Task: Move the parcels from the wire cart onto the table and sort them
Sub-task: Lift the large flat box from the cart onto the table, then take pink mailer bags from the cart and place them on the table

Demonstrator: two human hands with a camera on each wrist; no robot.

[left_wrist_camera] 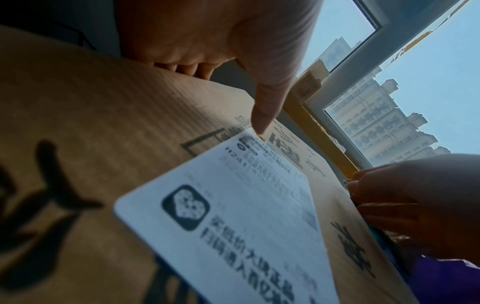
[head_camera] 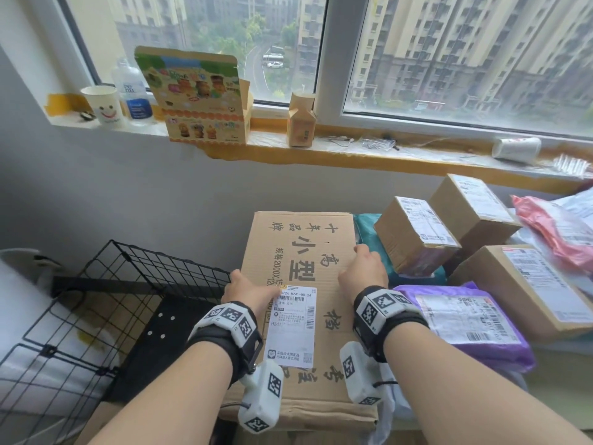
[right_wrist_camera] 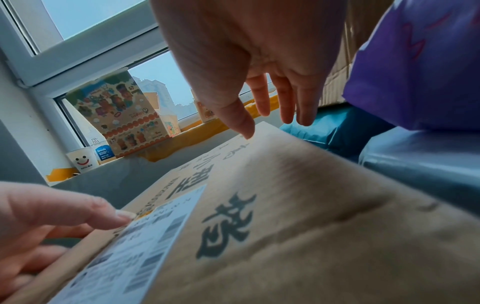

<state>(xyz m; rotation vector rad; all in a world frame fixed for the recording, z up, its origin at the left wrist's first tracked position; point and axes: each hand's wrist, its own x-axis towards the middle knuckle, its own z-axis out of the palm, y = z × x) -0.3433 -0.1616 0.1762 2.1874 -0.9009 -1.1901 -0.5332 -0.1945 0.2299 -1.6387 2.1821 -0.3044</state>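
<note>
A long flat cardboard box (head_camera: pixel 300 303), printed with large dark characters and bearing a white shipping label (head_camera: pixel 292 326), lies lengthwise on the surface with its far end toward the wall under the window. The left hand (head_camera: pixel 247 292) holds the box's left edge: the left wrist view shows its fingers (left_wrist_camera: pixel 187 69) curled down over that edge while the thumb (left_wrist_camera: pixel 265 111) lies on top, its tip touching the label's far corner, so this grip is clamped on the box. The right hand (head_camera: pixel 364 273) sits at the box's right edge; in the right wrist view its thumb tip (right_wrist_camera: pixel 242 123) meets the top face and its fingers (right_wrist_camera: pixel 285 102) hang straight and slightly spread beyond the edge, a grip that stands apart rather than closed round anything. Just right of the box, a teal poly bag (head_camera: pixel 369 232) lies under a small cardboard parcel (head_camera: pixel 415 234), with a second cardboard parcel (head_camera: pixel 471 208) behind it. Nearer the person, a purple poly mailer (head_camera: pixel 465 319) lies beside the box, and a larger carton (head_camera: pixel 526 287) stands to its right. A red plastic mailer (head_camera: pixel 558 229) lies at the far right. The black wire cart (head_camera: pixel 106 303) stands to the left of the box, close to the left hand. On the windowsill stand a smiley paper cup (head_camera: pixel 104 106), a plastic bottle (head_camera: pixel 133 91), a colourful open toy carton (head_camera: pixel 199 97) and a small tan box (head_camera: pixel 301 122); a white cup (head_camera: pixel 516 149) lies on its side further right.
</note>
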